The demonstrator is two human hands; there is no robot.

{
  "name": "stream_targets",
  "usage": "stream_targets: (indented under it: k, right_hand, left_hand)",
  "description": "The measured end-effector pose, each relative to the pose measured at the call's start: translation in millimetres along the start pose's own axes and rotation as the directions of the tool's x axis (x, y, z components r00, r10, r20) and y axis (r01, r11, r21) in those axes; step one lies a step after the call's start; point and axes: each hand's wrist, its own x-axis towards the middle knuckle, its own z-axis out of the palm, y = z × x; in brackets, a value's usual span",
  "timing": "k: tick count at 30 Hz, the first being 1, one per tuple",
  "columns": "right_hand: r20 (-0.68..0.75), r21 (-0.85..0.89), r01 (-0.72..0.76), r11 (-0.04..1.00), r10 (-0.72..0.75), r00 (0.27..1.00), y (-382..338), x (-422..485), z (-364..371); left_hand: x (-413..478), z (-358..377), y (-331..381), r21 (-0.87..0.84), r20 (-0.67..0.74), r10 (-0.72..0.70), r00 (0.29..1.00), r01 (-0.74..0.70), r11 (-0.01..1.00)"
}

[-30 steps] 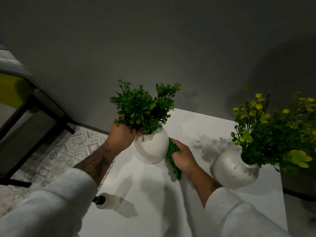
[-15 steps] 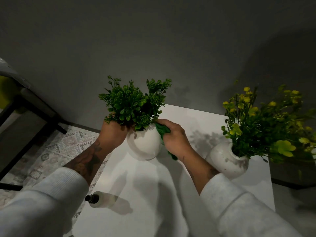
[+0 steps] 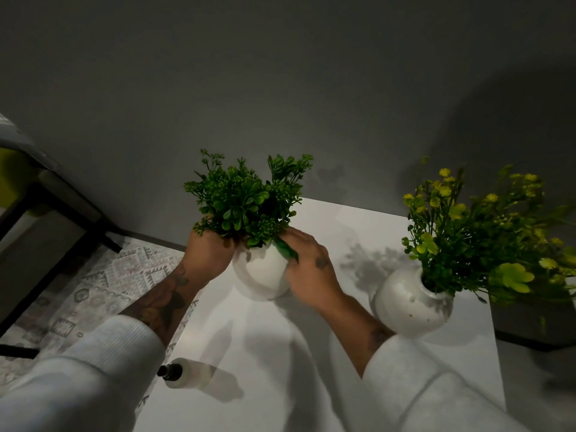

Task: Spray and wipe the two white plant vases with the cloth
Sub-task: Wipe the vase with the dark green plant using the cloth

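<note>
With fingers (image 3: 292,236) pinching the cloth (image 3: 285,249), our right hand (image 3: 308,269) has climbed to the neck of the left vase (image 3: 265,272) that our left hand (image 3: 208,254) grips, nearly finishing it.

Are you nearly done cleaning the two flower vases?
Not yet. Done: nothing for sure; the bottle sits on the table, put aside. In hand: the left hand grips the left vase at its neck while the right hand presses the cloth to it. Left: the right vase stands untouched, with specks on it, so it needs wiping.
</note>
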Motion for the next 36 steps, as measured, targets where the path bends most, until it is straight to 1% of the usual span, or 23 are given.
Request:
stream_targets:
  k: [2,3,4,6,8,11,13,14,15,16,17,18,19,20,21,23,26,28,30,33,36]
  right_hand:
    - [0.086,-0.043,-0.019,0.999,0.022,0.996,0,18,-5]
    - [0.103,-0.060,-0.025,0.998,0.031,0.994,1,22,-6]
    - [0.099,-0.070,-0.029,0.997,0.036,0.994,0,22,-6]
    - [0.043,-0.083,-0.008,0.997,0.012,0.999,-2,6,-2]
    - [-0.013,-0.071,0.024,0.997,-0.025,1.000,-2,-22,5]
    - [-0.024,-0.029,0.052,0.998,-0.053,0.998,-1,-46,9]
    - [-0.037,-0.023,0.013,1.000,-0.014,0.999,-1,-37,10]
    - [-0.036,-0.029,-0.019,0.999,0.018,0.999,-2,-27,9]
    - [-0.023,-0.040,-0.040,0.998,0.039,0.999,-3,-16,7]
    - [0.003,-0.058,-0.049,0.997,0.050,0.999,-3,-5,5]
    - [0.032,-0.076,-0.048,0.996,0.051,0.998,-3,6,2]
    - [0.058,-0.088,-0.043,0.995,0.048,0.997,-2,13,0]
    - [0.072,-0.093,-0.040,0.995,0.047,0.996,-2,17,-2]
    - [0.070,-0.102,-0.039,0.994,0.046,0.996,-2,17,-1]
    - [0.052,-0.113,-0.030,0.993,0.036,0.998,-2,11,1]
    - [-0.007,-0.117,0.007,0.993,-0.008,1.000,-4,-11,6]
    - [-0.040,-0.078,0.058,0.995,-0.061,0.997,-6,-44,11]
    - [-0.054,-0.058,0.065,0.996,-0.068,0.996,-6,-47,12]
    - [-0.053,-0.067,0.019,0.998,-0.023,0.998,-5,-33,10]
    - [0.017,-0.082,-0.037,0.996,0.039,0.999,-5,-1,2]
    - [0.050,-0.106,-0.028,0.994,0.033,0.998,-5,12,-3]
  left_hand:
    - [2,0,0,0.006,0.020,-0.011,1.000,0.011,1.000]
    - [3,1,-1,0.012,0.024,-0.023,0.999,0.023,1.000]
    - [3,1,-2,0.021,0.031,-0.035,0.999,0.034,0.999]
    - [5,4,-6,0.042,0.016,-0.007,1.000,0.006,0.999]
    - [2,2,-5,0.051,0.021,0.097,0.995,-0.098,0.994]
    - [-1,-1,-4,0.051,0.015,0.241,0.970,-0.242,0.969]
    - [-1,-6,-1,0.137,0.053,0.343,0.938,-0.347,0.928]
    - [-3,-9,1,0.139,0.084,0.367,0.926,-0.375,0.916]
    - [-5,-11,4,0.136,0.089,0.404,0.911,-0.413,0.901]
    - [-5,-10,4,0.175,0.041,0.459,0.887,-0.459,0.871]
    - [-3,-8,2,0.165,0.012,0.466,0.885,-0.461,0.872]
    - [-3,-9,3,0.115,-0.013,0.392,0.920,-0.388,0.915]
    - [0,-7,0,0.095,-0.049,0.355,0.934,-0.349,0.932]
    - [0,-6,0,0.069,-0.070,0.362,0.930,-0.357,0.931]
    - [-2,-5,0,0.052,-0.066,0.391,0.918,-0.388,0.920]
    - [-4,-2,-1,0.041,-0.138,0.403,0.905,-0.401,0.915]
    - [1,2,-6,-0.011,-0.141,0.287,0.947,-0.291,0.957]
    - [5,6,-10,-0.038,-0.133,0.248,0.960,-0.254,0.966]
    - [5,7,-11,0.015,-0.125,0.282,0.951,-0.283,0.959]
    - [5,6,-12,0.071,-0.154,0.389,0.908,-0.383,0.921]
    - [4,2,-11,0.174,-0.085,0.447,0.890,-0.429,0.886]
